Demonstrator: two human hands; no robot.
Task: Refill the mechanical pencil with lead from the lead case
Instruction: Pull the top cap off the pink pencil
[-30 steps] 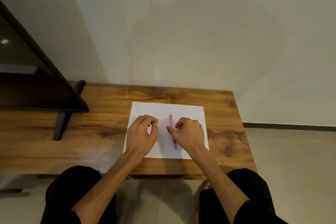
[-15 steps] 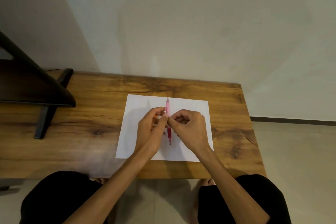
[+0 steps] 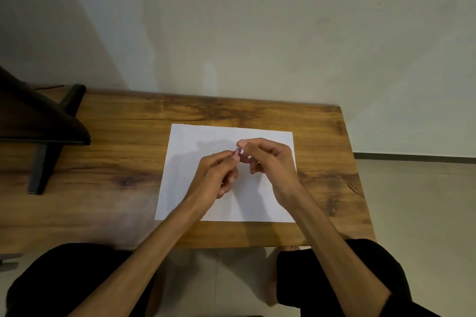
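Your hands have come together above the middle of the paper (image 3: 206, 141), which lies on the table (image 3: 128, 121). Half a second ago the pencil showed as a long pink line between them, one end toward the paper's far edge and the tip toward you; now only a short pink bit of the pencil (image 3: 237, 152) peeks out where your fingertips meet. Your left hand (image 3: 215, 177) is curled as if round the barrel, which I cannot see, and your right hand (image 3: 268, 162) pinches at that pink end, thumb and forefinger closed on it. I judge you have lifted the pencil off the paper and are working its cap loose, the opening step before any lead goes in. A second ago a small orange thing, likely the lead case, sat by your left fingers on the paper; it is hidden now, so I cannot tell where it lies. A dark stand (image 3: 43, 159) sits well left of the paper.
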